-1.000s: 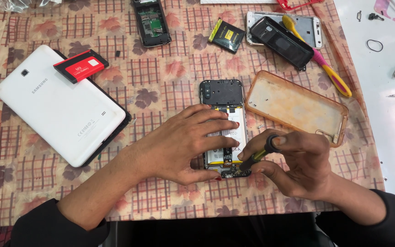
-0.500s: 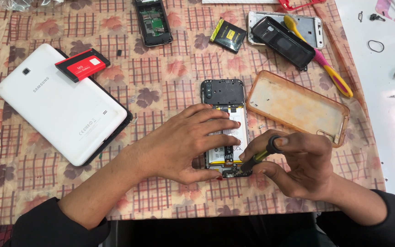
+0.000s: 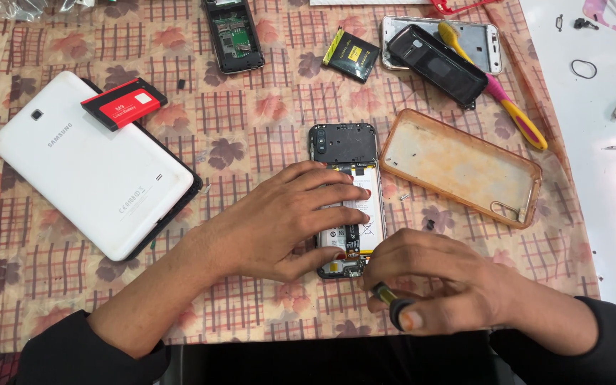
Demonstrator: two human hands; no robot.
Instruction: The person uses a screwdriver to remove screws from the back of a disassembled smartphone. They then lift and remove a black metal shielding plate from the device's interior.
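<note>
An opened smartphone [image 3: 345,153] with its back cover off lies face down on the patterned tablecloth [image 3: 251,121], its battery and circuit boards showing. My left hand [image 3: 286,217] rests flat across its middle, fingers spread over the battery. My right hand [image 3: 440,289] is closed around a small screwdriver [image 3: 392,299] with a yellow and black handle, just below the phone's lower end. The screwdriver's tip is hidden behind my fingers.
A white tablet [image 3: 87,164] with a red battery [image 3: 124,102] on it lies at left. A clear orange-tinted phone case [image 3: 461,165] sits at right. Further back are a small dismantled phone [image 3: 232,34], a black-yellow battery [image 3: 351,54], another phone shell [image 3: 436,60] and a yellow-pink toothbrush [image 3: 504,100].
My right hand has dropped lower and turned, so the screwdriver handle now points toward me instead of up and right. My left hand stays on the phone.
</note>
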